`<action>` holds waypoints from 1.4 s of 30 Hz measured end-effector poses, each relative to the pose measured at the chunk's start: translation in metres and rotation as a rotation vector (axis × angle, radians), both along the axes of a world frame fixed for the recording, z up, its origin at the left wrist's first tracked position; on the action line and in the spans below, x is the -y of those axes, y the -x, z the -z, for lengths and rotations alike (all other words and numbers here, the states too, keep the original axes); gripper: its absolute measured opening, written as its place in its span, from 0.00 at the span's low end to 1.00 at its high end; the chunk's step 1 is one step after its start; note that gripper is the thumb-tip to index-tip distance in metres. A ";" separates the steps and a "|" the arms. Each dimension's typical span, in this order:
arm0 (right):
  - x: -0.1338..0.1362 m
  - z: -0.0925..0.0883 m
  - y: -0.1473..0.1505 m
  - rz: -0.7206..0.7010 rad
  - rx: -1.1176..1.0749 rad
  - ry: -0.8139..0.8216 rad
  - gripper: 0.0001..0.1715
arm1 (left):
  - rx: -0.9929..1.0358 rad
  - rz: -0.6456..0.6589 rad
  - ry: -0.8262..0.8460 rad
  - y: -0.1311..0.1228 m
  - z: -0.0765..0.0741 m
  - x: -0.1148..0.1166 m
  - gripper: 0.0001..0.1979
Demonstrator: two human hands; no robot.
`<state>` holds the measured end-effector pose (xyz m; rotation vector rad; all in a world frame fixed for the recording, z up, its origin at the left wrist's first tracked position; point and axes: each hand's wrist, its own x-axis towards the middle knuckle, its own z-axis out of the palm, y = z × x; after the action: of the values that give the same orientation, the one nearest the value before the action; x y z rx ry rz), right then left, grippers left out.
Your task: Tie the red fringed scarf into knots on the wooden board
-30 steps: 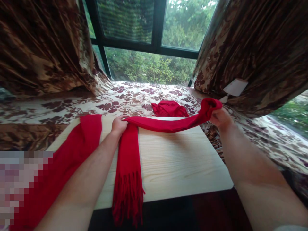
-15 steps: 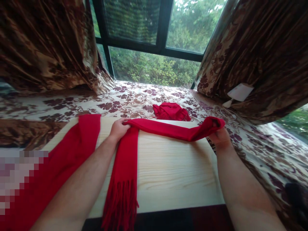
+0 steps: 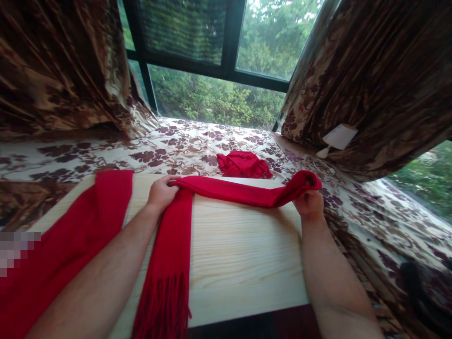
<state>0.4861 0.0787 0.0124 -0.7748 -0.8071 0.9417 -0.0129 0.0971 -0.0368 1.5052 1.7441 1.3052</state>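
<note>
A long red scarf (image 3: 233,190) stretches between my two hands above a pale wooden board (image 3: 247,245). My left hand (image 3: 162,192) pinches it near the board's far edge, and from there a fringed end hangs down toward me over the wood. At the right, my right hand (image 3: 309,202) grips the other part, which is bunched into a loop over the fingers. Left of my left forearm lies another stretch of red cloth (image 3: 106,202), running off toward the lower left; whether it joins the held scarf is hidden.
Beyond the board, a bunched red fringed cloth (image 3: 243,164) rests on a floral-patterned cover (image 3: 183,141). A small white lamp (image 3: 339,136) stands at the right by the brown curtain (image 3: 381,75). Dark cloth (image 3: 261,325) shows at the near edge. A window (image 3: 208,94) is behind.
The view has shifted slightly, so the board, scarf and both hands sit farther left. Both hands keep their hold, and the scarf's shape is nearly the same.
</note>
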 end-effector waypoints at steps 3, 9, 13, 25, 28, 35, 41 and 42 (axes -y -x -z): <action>-0.002 -0.003 -0.003 0.006 -0.041 0.010 0.17 | -0.050 -0.009 -0.009 0.000 0.000 0.000 0.22; -0.006 -0.026 0.006 0.010 -0.043 -0.036 0.14 | -0.054 -0.015 0.011 -0.003 -0.008 0.004 0.21; -0.001 -0.054 0.029 -0.186 0.134 -0.042 0.10 | -0.080 -0.015 0.037 -0.006 -0.013 0.008 0.21; -0.014 -0.112 0.064 -0.101 0.097 -0.227 0.17 | -0.307 0.161 -0.305 -0.050 -0.057 0.044 0.20; -0.022 -0.125 0.058 -0.030 0.043 -0.268 0.21 | -0.295 0.756 -0.096 -0.100 -0.074 0.072 0.19; -0.029 -0.135 0.055 0.099 0.058 -0.279 0.17 | -0.661 1.042 0.029 -0.171 -0.051 0.066 0.40; -0.009 -0.124 0.051 0.090 0.059 -0.222 0.17 | -0.777 0.835 0.024 -0.166 -0.051 0.038 0.39; -0.006 -0.122 0.048 0.090 0.054 -0.213 0.18 | -0.791 0.831 0.040 -0.164 -0.052 0.037 0.38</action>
<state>0.4377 0.0843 0.1344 -0.6473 -0.8967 0.7430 0.1509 0.0599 0.0150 2.5313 1.1975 0.2477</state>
